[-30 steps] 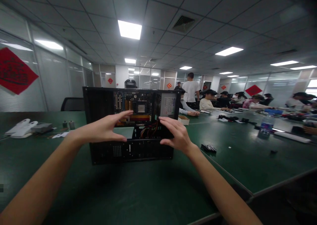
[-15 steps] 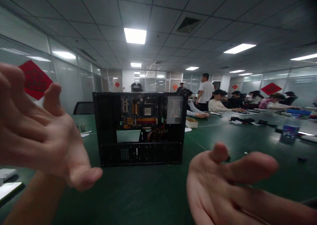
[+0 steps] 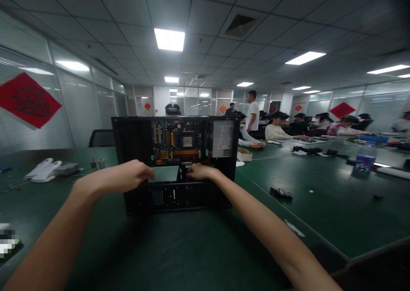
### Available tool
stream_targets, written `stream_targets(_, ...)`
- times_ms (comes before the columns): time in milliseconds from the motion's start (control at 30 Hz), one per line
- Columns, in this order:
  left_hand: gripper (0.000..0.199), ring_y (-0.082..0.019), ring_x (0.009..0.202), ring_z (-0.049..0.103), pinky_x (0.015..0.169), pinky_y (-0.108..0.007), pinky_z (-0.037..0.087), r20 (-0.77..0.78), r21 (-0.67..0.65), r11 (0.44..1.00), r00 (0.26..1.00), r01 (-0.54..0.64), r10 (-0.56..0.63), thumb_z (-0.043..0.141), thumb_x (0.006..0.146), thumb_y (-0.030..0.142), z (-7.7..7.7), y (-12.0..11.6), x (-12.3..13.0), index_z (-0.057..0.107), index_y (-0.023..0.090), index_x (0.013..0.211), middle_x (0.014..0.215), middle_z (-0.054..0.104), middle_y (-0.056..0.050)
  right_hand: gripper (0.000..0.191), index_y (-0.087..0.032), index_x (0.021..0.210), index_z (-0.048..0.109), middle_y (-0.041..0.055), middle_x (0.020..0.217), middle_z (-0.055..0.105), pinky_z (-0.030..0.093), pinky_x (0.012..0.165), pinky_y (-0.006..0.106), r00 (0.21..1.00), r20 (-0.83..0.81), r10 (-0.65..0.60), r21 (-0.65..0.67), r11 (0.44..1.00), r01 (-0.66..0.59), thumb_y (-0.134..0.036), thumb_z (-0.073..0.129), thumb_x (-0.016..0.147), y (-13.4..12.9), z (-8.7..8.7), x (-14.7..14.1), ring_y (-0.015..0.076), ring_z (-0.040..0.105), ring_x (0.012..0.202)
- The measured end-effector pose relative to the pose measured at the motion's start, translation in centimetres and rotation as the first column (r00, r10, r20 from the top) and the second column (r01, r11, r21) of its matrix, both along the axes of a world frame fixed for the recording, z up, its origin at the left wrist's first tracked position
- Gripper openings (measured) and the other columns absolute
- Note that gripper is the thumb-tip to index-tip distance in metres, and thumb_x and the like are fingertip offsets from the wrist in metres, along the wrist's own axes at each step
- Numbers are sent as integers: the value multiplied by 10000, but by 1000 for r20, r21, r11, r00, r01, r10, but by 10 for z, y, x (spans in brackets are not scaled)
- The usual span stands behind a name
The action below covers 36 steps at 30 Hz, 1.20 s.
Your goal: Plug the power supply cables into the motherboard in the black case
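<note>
— Where was the computer case?

— It stood upright on the green table, straight ahead of the person, open side toward the camera, with the motherboard and the power supply showing inside.

— And the hands?

— Both reached into the opening at mid-height. The left hand was curled, its fingers closed over the edge of the crossbar. The right hand lay low by the bundle of cables, fingers bent; I could not tell whether it gripped anything.

— Anything nearby?

— A small black part lay on the table to the right, well apart from the case. Other people sat at the far tables.
</note>
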<state>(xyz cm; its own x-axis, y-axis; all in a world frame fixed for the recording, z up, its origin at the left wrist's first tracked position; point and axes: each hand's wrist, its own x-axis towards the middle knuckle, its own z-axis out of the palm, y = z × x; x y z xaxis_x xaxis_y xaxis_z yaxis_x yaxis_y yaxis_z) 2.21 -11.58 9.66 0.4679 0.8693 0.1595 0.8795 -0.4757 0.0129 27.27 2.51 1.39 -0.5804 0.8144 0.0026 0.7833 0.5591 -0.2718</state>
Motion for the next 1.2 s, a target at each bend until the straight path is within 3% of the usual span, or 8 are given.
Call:
stream_targets(100,375,-199,1034,690,880,-283,542,34,-115,993,999,25,-21,469,872,231,4,0,-4,741,307,1119,1148,735,1,218,-163,988,759,84,976,751,470,678,250,1000,17,16,-82,997,-15,-293,612,891,16,-10,-8,209,682,837)
stream_targets(233,357,-211,1058,678,902,-291,536,32,-122,991,999,46,-43,482,903,355,7,0,4,719,302,1166,1178,724,-3,240,-155,931,761,53,900,744,452,625,222,1000,-21,-4,-158,987,1,-350,629,884,27,-15,-9,158,648,732)
stream_targets(333,409,-228,1084,662,932,-310,522,29,-59,995,997,77,-75,488,902,447,9,0,13,693,278,1213,1209,710,-20,292,-146,910,752,30,802,707,409,566,207,972,-226,-71,-219,975,20,-382,580,923,28,-16,-2,112,572,639)
stream_targets(500,518,-246,1195,597,1031,-356,467,33,62,991,992,121,-123,490,900,496,12,1,22,594,234,1334,1328,640,-55,247,-161,891,711,-46,611,540,300,472,167,633,-730,-257,-409,906,-104,-390,618,907,20,-10,3,59,402,516)
stream_targets(633,683,-256,1337,479,1117,-381,391,68,171,970,980,174,-187,550,878,526,-2,18,21,418,214,1471,1492,481,-93,202,-163,842,647,-56,607,515,347,503,155,432,-843,-321,-452,859,-242,-347,604,913,14,-8,-2,55,403,517)
stream_targets(867,727,-261,1259,555,1025,-375,468,131,242,928,938,283,-320,621,867,408,-27,62,45,333,170,1491,1425,532,-164,194,-149,834,646,-13,730,583,387,497,147,569,-810,-140,-345,899,-271,-325,594,899,-12,1,2,64,461,583)
stream_targets(1000,612,-253,1140,619,938,-350,498,109,354,890,933,287,-344,622,853,292,-13,60,74,443,175,1427,1301,626,-133,141,-162,924,667,14,814,656,451,529,179,650,-759,-29,-233,945,-230,-273,601,870,-33,20,12,99,541,661)
stream_targets(1200,180,-199,842,653,736,-291,488,-51,370,887,959,277,-279,568,867,244,4,39,98,733,186,910,945,710,-70,127,-146,947,658,7,756,675,461,525,196,773,-633,39,-143,976,-166,-167,574,853,-51,38,31,115,592,628)
